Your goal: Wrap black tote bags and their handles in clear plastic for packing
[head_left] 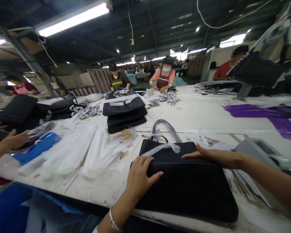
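Observation:
A black handbag (184,187) lies in front of me on the white table, its base edge toward me. Its grey strap handle (168,124) stands up at the far side, partly wrapped in clear plastic (160,149). My left hand (140,174) rests on the bag's left upper edge, thumb apart from the fingers. With fingers stretched out, my right hand (208,155) lies flat along the upper right edge. Neither hand is closed round the bag. A silver bangle (113,220) circles my left wrist.
Stacked black bags (126,113) stand beyond. White plastic sleeves (70,155) and a blue object (37,150) lie left. A grey tape dispenser-like object (259,152) and paper sheets sit right, purple material (254,111) farther back. Several co-workers (163,76) sit across; another person's hand (14,140) is at far left.

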The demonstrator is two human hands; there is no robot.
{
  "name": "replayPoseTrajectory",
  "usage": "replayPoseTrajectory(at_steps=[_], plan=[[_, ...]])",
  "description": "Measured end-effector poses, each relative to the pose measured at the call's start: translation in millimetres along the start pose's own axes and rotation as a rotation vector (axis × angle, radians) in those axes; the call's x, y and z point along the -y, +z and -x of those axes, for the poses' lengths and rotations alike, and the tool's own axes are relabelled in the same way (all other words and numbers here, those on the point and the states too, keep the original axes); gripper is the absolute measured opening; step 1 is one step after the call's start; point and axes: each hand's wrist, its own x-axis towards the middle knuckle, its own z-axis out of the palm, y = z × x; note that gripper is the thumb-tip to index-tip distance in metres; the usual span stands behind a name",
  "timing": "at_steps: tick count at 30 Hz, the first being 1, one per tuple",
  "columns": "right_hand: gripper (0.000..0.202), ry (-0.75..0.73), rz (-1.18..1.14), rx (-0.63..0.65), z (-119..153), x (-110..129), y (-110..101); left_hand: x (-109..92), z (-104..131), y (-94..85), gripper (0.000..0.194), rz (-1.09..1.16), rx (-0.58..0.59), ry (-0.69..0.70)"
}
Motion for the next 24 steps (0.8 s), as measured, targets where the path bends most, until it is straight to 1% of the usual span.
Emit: replayPoseTrajectory(at_steps=[2, 3, 5, 8, 11, 13, 15, 17, 19, 20, 21, 22, 23, 24], plan=[[0.064, -0.068, 0.190, -0.083, 7, -2, 4, 3, -3, -4.2, 0.041, 0.036, 0.034, -0.024], [0.064, -0.090, 0.293, -0.130, 9, -4, 6, 7, -5, -8.6, 0.039, 0.068, 0.071, -0.032], [0.066, -0.090, 0.435, -0.206, 8, -11, 11, 18, -11, -21.3, 0.039, 0.172, 0.192, -0.023], [0.061, -0.065, 0.469, -0.251, 3, -20, 15, 38, -21, -44.1, 0.046, 0.339, 0.386, -0.032], [0.058, -0.063, 0.458, -0.246, -2, -26, 14, 54, -27, -60.0, 0.043, 0.363, 0.481, -0.102], [0.057, -0.063, 0.455, -0.234, -4, -29, 12, 59, -28, -64.8, 0.041, 0.305, 0.497, -0.125], [0.055, -0.070, 0.446, -0.227, -5, -31, 11, 63, -27, -67.2, 0.045, 0.180, 0.494, -0.171], [0.053, -0.078, 0.435, -0.229, -6, -32, 11, 67, -25, -70.5, 0.047, -0.049, 0.500, -0.296], [0.053, -0.079, 0.428, -0.233, -6, -32, 11, 72, -23, -76.6, 0.044, -0.283, 0.509, -0.442], [0.053, -0.080, 0.425, -0.231, -6, -32, 11, 73, -22, -80.4, 0.043, -0.371, 0.506, -0.492], [0.053, -0.082, 0.421, -0.222, -7, -31, 11, 74, -21, -84.1, 0.042, -0.409, 0.494, -0.510], [0.052, -0.083, 0.416, -0.207, -7, -31, 11, 74, -20, -87.1, 0.041, -0.377, 0.469, -0.496], [0.051, -0.083, 0.412, -0.189, -8, -32, 10, 73, -19, -88.7, 0.042, -0.274, 0.434, -0.465], [0.050, -0.080, 0.412, -0.174, -9, -32, 9, 70, -17, -88.3, 0.042, -0.111, 0.397, -0.431]])
